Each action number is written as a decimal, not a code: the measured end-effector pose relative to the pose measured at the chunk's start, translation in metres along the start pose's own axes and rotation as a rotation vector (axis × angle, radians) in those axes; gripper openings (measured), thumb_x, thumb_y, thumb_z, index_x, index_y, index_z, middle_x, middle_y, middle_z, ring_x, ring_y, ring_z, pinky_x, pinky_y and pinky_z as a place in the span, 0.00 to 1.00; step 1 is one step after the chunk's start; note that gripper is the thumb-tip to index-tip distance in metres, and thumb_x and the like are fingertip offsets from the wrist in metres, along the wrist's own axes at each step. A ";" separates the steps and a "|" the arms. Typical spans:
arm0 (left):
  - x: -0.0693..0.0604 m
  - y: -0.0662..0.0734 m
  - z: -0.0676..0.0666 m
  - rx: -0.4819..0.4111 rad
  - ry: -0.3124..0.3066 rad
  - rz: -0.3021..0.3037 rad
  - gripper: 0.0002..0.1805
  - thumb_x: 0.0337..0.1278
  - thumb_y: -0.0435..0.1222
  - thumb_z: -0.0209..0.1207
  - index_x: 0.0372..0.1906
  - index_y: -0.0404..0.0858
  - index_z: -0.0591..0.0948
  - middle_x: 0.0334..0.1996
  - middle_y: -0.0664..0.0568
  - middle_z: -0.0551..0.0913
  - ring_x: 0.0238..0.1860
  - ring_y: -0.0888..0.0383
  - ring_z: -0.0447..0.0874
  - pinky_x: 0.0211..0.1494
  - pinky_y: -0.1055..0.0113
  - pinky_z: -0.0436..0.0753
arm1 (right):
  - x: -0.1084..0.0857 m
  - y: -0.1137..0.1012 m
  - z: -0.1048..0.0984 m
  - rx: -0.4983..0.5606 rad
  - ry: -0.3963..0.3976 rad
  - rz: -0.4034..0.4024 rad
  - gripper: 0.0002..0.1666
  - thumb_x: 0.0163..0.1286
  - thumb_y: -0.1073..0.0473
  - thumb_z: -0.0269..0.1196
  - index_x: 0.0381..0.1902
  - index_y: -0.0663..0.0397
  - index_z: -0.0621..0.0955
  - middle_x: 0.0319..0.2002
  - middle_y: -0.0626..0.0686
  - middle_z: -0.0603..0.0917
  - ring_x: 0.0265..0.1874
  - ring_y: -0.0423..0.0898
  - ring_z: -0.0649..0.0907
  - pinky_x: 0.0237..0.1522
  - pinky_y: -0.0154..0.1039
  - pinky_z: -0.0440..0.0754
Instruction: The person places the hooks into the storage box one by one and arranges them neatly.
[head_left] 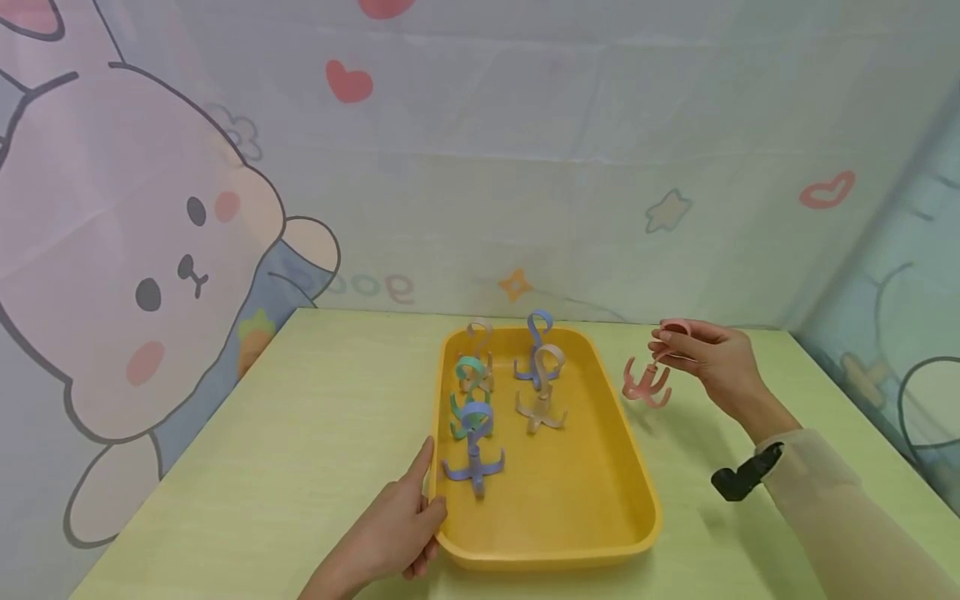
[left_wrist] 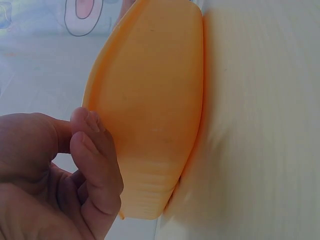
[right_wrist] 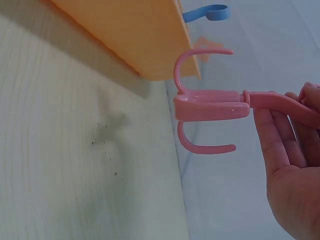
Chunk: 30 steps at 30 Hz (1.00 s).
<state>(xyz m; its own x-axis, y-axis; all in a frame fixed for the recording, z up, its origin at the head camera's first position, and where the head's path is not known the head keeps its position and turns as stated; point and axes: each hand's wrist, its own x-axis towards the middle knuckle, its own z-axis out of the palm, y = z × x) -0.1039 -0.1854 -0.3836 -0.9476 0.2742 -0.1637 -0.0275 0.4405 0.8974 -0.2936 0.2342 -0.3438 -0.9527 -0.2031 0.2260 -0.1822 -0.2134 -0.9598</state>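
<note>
In the head view, my right hand (head_left: 720,362) holds a pink four-armed plastic hook (head_left: 647,385) by its curved top, above the table just right of the yellow tray (head_left: 637,467). Its upturned prongs hang downward, away from the fingers, in the right wrist view. At the tray's near left side, my left hand (head_left: 390,525) grips the rim, index finger stretched along the outside wall. Inside the tray stand several similar hooks: a purple one (head_left: 476,467), a green one (head_left: 471,375), a blue one (head_left: 538,367), and two beige ones, one in the middle (head_left: 542,408), one behind (head_left: 480,333).
The tray sits on a pale green table (head_left: 322,417). A printed cloth (head_left: 525,167) with a cartoon rabbit hangs behind the table's back edge. A black wrist strap mount (head_left: 746,475) sticks out from the right sleeve.
</note>
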 end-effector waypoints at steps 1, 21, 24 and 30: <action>0.000 0.000 0.000 -0.001 0.000 0.000 0.45 0.77 0.34 0.48 0.86 0.33 0.36 0.15 0.52 0.79 0.10 0.61 0.73 0.15 0.67 0.76 | 0.000 -0.001 0.001 0.002 -0.005 -0.002 0.10 0.74 0.67 0.66 0.48 0.55 0.91 0.42 0.50 0.94 0.41 0.44 0.94 0.48 0.40 0.90; 0.001 0.001 0.000 0.003 -0.001 0.000 0.45 0.77 0.34 0.48 0.86 0.34 0.36 0.15 0.52 0.79 0.10 0.62 0.72 0.15 0.68 0.76 | -0.003 -0.017 0.024 -0.035 -0.027 -0.020 0.09 0.73 0.66 0.67 0.48 0.56 0.91 0.41 0.51 0.94 0.39 0.44 0.94 0.46 0.40 0.90; 0.000 0.001 0.000 0.002 0.002 0.004 0.45 0.77 0.34 0.48 0.86 0.33 0.36 0.14 0.52 0.78 0.10 0.61 0.72 0.15 0.67 0.76 | -0.003 -0.019 0.028 -0.036 -0.032 -0.024 0.09 0.72 0.66 0.68 0.48 0.57 0.91 0.40 0.51 0.94 0.39 0.45 0.94 0.46 0.41 0.90; 0.000 0.001 0.001 0.003 0.006 0.006 0.45 0.77 0.34 0.48 0.86 0.33 0.37 0.15 0.52 0.78 0.10 0.60 0.72 0.15 0.66 0.76 | -0.004 -0.023 0.034 -0.012 -0.046 -0.026 0.09 0.72 0.67 0.68 0.47 0.58 0.91 0.40 0.52 0.94 0.38 0.46 0.94 0.46 0.41 0.90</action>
<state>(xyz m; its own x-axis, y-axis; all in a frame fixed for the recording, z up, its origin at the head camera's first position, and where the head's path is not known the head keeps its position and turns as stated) -0.1035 -0.1844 -0.3834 -0.9498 0.2714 -0.1556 -0.0210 0.4410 0.8973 -0.2769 0.2074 -0.3166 -0.9354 -0.2417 0.2581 -0.2101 -0.2075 -0.9554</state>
